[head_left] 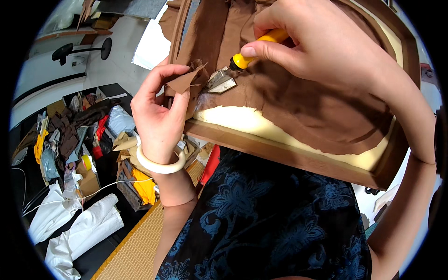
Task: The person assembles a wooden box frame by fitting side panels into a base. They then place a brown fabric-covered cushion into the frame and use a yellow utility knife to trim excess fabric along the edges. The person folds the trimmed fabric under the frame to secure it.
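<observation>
My right hand (pixel 303 46) grips a small iron with a yellow handle (pixel 242 59), a black collar and a flat, pointed metal head (pixel 221 84). The head rests against brown fabric (pixel 317 109), close to my left fingers. Between thumb and forefinger, my left hand (pixel 161 100) pinches a raised, ragged flap of brown fabric (pixel 185 81). A faint whitish haze shows just below the metal head. Under the brown fabric lies a pale yellow padded layer (pixel 233 116), bare along the near edge. Both layers sit inside a brown wooden frame (pixel 280 151). A white bangle (pixel 160 163) circles my left wrist.
At left, a dark surface carries a heap of mixed cloth and bags (pixel 77 126), white rolled sheets (pixel 88 228) and a thin white cord (pixel 107 184). A yellow woven-patterned surface (pixel 135 245) runs below my left arm. White paper (pixel 151 44) lies behind the frame.
</observation>
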Demonstrator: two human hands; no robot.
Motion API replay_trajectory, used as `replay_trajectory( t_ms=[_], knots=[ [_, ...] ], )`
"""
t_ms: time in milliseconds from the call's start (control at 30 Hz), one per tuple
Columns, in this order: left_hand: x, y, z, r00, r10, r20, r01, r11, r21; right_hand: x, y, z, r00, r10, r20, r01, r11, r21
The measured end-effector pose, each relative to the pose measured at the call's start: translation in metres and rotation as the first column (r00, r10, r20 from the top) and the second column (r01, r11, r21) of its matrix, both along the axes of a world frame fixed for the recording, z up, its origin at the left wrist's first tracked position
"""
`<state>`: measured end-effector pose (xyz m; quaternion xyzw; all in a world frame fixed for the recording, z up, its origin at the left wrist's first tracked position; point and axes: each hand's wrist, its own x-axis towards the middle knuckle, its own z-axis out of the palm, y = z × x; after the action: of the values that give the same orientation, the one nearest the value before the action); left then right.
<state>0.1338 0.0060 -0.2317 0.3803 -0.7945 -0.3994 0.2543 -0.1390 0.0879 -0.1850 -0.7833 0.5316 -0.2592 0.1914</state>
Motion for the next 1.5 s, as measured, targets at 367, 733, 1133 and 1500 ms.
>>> replay_trajectory(
  t_ms=[367,733,1133,1500],
  knots=[
    [-0.002,0.002,-0.003,0.997,0.07,0.031,-0.071,0.997,0.032,0.012,0.004,0.009,0.988,-0.031,-0.154,0.038,0.998,0.041],
    [0.002,0.017,0.024,0.925,-0.003,0.379,0.19,0.868,-0.458,0.024,0.005,0.014,0.968,-0.073,-0.239,0.109,0.984,0.14],
    [-0.004,0.005,0.017,0.955,-0.055,0.29,0.159,0.924,-0.347,0.018,0.015,-0.006,0.982,-0.008,-0.19,0.014,0.999,0.029],
    [-0.001,-0.003,0.018,0.94,-0.102,0.327,0.225,0.904,-0.363,0.015,0.023,-0.004,0.999,0.018,-0.031,-0.019,1.0,-0.022]
  ],
)
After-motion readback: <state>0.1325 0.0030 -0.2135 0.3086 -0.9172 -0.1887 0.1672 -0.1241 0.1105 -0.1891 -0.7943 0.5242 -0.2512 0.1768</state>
